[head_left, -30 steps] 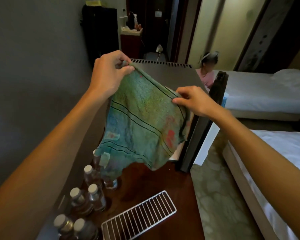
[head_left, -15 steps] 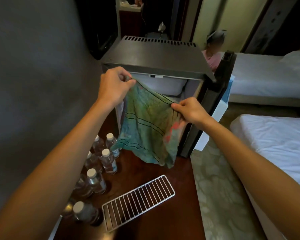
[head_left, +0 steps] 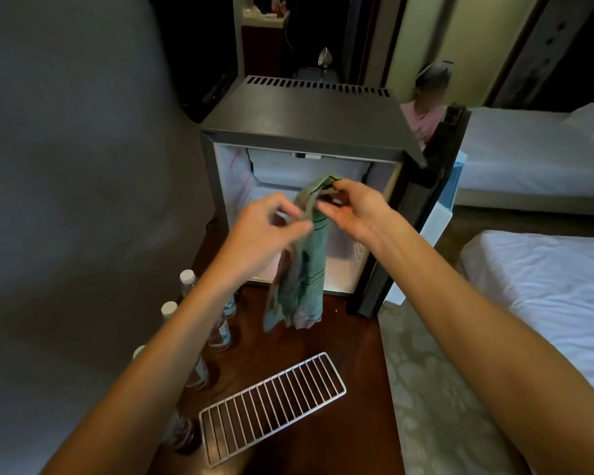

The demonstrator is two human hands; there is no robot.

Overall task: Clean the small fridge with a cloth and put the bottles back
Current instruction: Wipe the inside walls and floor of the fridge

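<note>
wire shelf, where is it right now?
Head view, lower centre: the wire shelf lies flat on the dark wood surface in front of the open fridge, right of the bottles.

The cloth (head_left: 300,269), which had been stretched wide between both hands, was gathered into a narrow bunch hanging in front of the open fridge (head_left: 309,111). The left hand (head_left: 264,234) was lowered and brought across towards the right hand (head_left: 354,210), so that the two were left close together, the right pinching the top fold and the left pinching just below it.
</note>
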